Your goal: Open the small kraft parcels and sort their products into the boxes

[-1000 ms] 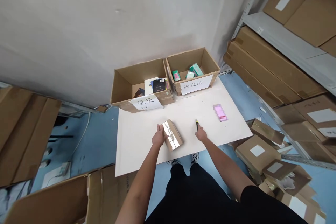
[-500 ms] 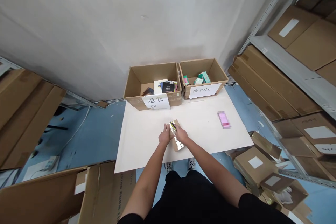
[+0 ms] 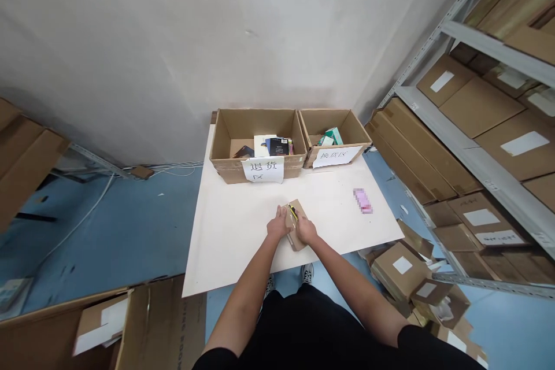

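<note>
A small brown cardboard box [image 3: 295, 243] lies near the front edge of the white table [image 3: 234, 243], with clear tape along its top. My left hand [image 3: 278, 224] grips its left side, thumb across the top. In my right hand [image 3: 306, 230] is a yellow and black utility knife [image 3: 293, 213], held over the upper part of the box along the tape. Whether the blade is in the tape is too small to tell.
Two open cartons with paper signs, a left carton [image 3: 225, 169] and a right carton [image 3: 359, 153], stand at the table's back. A blurred pink item [image 3: 363, 200] lies to the right. Shelves of boxes [image 3: 481, 110] flank the right; a large carton [image 3: 162, 324] stands front left.
The view has turned slightly to the right. My left hand has shifted farther over the box, with its thumb on top. The knife stays in my right hand, and the tape's bright glare has faded.
</note>
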### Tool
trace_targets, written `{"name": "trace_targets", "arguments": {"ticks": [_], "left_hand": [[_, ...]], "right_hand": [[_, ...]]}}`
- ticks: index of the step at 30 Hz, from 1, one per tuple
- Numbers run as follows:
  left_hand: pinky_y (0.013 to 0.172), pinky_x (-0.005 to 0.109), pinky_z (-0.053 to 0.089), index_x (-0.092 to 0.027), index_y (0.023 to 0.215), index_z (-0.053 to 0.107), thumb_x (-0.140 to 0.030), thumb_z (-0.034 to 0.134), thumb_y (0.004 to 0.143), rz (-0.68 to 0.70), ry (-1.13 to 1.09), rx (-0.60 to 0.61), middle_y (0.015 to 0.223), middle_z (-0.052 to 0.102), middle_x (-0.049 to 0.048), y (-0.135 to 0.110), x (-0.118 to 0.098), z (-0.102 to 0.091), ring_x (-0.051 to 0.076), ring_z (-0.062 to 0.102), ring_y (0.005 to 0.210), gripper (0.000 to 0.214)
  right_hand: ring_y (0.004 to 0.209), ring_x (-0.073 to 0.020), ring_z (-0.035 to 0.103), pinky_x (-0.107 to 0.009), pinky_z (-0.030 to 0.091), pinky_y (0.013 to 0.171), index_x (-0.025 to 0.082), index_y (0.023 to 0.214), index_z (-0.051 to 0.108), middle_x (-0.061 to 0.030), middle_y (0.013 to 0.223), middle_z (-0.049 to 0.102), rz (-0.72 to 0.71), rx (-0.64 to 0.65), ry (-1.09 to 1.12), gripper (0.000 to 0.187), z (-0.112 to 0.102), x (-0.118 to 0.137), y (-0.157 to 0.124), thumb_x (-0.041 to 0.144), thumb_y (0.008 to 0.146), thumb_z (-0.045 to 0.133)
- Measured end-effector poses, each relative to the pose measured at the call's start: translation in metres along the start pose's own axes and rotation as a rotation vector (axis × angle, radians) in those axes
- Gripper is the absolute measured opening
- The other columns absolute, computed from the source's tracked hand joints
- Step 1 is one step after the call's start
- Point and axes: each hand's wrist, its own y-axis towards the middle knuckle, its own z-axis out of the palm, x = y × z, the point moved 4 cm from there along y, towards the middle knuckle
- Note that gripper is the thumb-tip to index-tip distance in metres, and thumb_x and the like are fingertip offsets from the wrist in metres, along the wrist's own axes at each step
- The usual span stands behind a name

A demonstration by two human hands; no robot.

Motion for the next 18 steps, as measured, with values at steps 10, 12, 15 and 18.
{"name": "trace_targets", "arguments": {"ticks": [10,12,15,18], "left_hand": [[0.100,0.042,0.058,-0.040,0.171,0.011,-0.058,0.067,0.088,0.024,0.002,0.000,0.179,-0.011,0.0032,0.003,0.002,0.004,0.032,0.066,0.129,0.102],[0.100,0.042,0.057,-0.039,0.171,0.010,-0.058,0.068,0.088,0.021,0.007,-0.006,0.180,-0.009,0.0052,0.005,0.003,0.005,0.032,0.065,0.130,0.103],[0.101,0.043,0.057,-0.040,0.171,0.010,-0.057,0.068,0.087,0.026,0.019,-0.013,0.180,-0.009,0.0049,0.007,0.001,0.006,0.033,0.065,0.131,0.103],[0.102,0.044,0.057,-0.041,0.170,0.011,-0.057,0.068,0.087,0.020,0.030,-0.008,0.180,-0.009,0.0029,0.008,0.000,0.007,0.033,0.064,0.132,0.102]], "right_hand": [[0.119,-0.0319,0.069,-0.036,0.048,0.094,0.024,0.166,0.032,-0.0157,0.134,0.072,0.025,0.030,-0.068,0.072,-0.012,0.004,-0.009,0.028,0.099,0.058],[0.121,-0.0314,0.069,-0.036,0.048,0.095,0.023,0.166,0.033,-0.0157,0.136,0.071,0.017,0.030,-0.082,0.071,-0.013,0.006,-0.010,0.026,0.099,0.056],[0.120,-0.0316,0.069,-0.036,0.049,0.093,0.020,0.165,0.033,-0.0169,0.137,0.071,0.019,0.037,-0.093,0.069,-0.015,0.011,-0.014,0.024,0.099,0.053],[0.118,-0.0324,0.070,-0.036,0.050,0.091,0.020,0.164,0.035,-0.0173,0.136,0.071,0.025,0.040,-0.103,0.067,-0.018,0.013,-0.022,0.025,0.099,0.054]]}}
